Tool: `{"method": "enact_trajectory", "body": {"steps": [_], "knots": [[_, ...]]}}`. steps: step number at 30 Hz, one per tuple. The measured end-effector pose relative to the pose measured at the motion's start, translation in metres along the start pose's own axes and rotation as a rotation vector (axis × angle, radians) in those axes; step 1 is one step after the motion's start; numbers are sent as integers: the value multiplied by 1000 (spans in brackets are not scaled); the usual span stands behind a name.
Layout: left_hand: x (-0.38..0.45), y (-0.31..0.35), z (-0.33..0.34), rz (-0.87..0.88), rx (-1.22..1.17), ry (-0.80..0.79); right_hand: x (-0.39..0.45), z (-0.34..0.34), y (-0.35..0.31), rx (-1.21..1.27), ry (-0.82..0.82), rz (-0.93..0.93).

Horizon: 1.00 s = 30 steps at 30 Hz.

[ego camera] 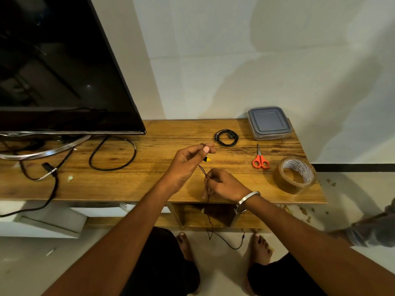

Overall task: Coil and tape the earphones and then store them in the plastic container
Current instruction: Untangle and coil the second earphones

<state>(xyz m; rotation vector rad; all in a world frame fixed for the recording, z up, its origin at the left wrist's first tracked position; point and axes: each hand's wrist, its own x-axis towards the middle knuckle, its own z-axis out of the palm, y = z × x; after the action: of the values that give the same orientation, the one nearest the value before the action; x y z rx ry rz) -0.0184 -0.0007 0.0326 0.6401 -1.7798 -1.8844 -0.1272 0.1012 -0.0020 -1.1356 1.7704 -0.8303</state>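
My left hand [188, 162] is raised over the wooden table [149, 167], pinching the top of a thin black earphone cord [210, 221] with a yellow-tipped earbud just under the thumb. My right hand [224, 184] grips the same cord lower down, and the rest of it hangs past the table edge to the floor. A second pair of black earphones [226, 137] lies coiled on the table beyond my hands. The closed plastic container [269, 122] with a grey lid sits at the back right corner. A brown tape roll [296, 174] lies at the right.
Orange-handled scissors [260, 158] lie between the coiled earphones and the tape roll. A large black TV [59, 67] stands at the left, with black cables [113, 152] looping across the table below it. My bare feet are on the floor under the table edge.
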Motion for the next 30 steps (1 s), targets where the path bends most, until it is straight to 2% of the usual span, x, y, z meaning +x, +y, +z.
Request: {"method": "enact_trajectory", "body": {"steps": [5, 10, 15, 21, 30], "knots": [[4, -12, -5, 62, 170, -3, -6, -2, -7, 79, -25, 30], [8, -24, -16, 140, 360, -15, -4, -6, -5, -145, 11, -11], [6, -29, -21, 149, 544, -22, -8, -12, -8, -309, 2, -94], [2, -30, -22, 156, 634, -14, -9, -13, -9, -274, 91, -172], [-2, -30, -27, 90, 678, -100, -7, -20, -14, -248, 253, -303]]}}
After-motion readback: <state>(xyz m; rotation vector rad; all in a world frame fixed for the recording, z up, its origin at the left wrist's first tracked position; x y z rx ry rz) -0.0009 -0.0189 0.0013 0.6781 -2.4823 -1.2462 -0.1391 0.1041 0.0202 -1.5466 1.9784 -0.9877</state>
